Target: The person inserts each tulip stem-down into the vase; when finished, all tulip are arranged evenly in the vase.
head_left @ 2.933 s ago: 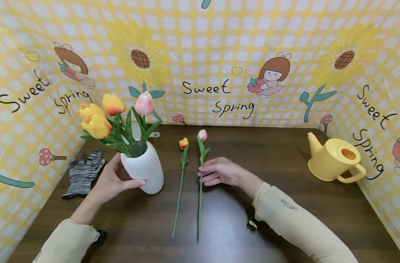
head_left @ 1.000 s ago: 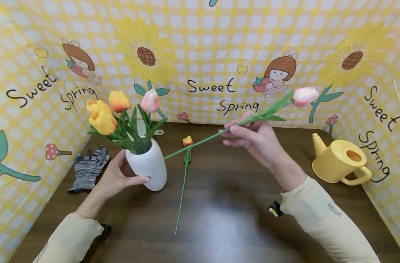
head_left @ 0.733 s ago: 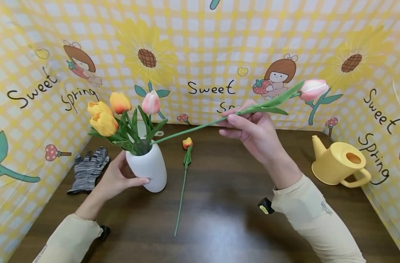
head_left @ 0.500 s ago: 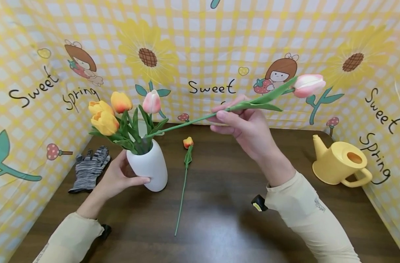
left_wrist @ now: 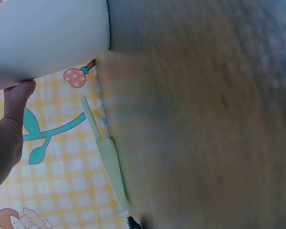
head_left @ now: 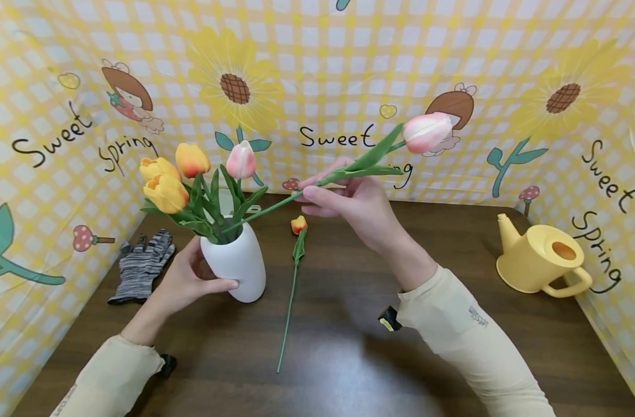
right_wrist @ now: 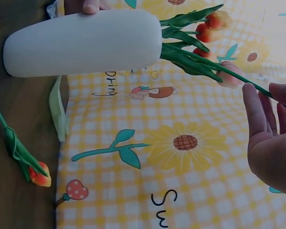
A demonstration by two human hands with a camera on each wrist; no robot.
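Observation:
A white vase [head_left: 240, 265] stands on the brown table, and my left hand [head_left: 184, 281] grips its left side, thumb across the front. Several yellow-orange tulips [head_left: 166, 192] and a pink tulip [head_left: 241, 160] rise from its mouth. My right hand [head_left: 356, 207] pinches the stem of another pink tulip [head_left: 428, 132], which slants down leftward so that its lower end is at the vase's mouth among the leaves. The right wrist view shows the thumb and fingers on that green stem [right_wrist: 250, 82]. An orange tulip [head_left: 299, 226] lies on the table between the hands.
A grey knit glove [head_left: 142, 267] lies left of the vase. At the right stands a yellow watering can [head_left: 536, 258]. Behind the vase is a pale green tool [left_wrist: 109, 162] with a narrow handle. Patterned yellow-checked cloth [head_left: 323, 75] walls the table at the back and sides.
My right hand picked the pink tulip up off the table, tilted it, and has moved left, bringing the stem's end to the vase mouth. The left hand stays on the vase.

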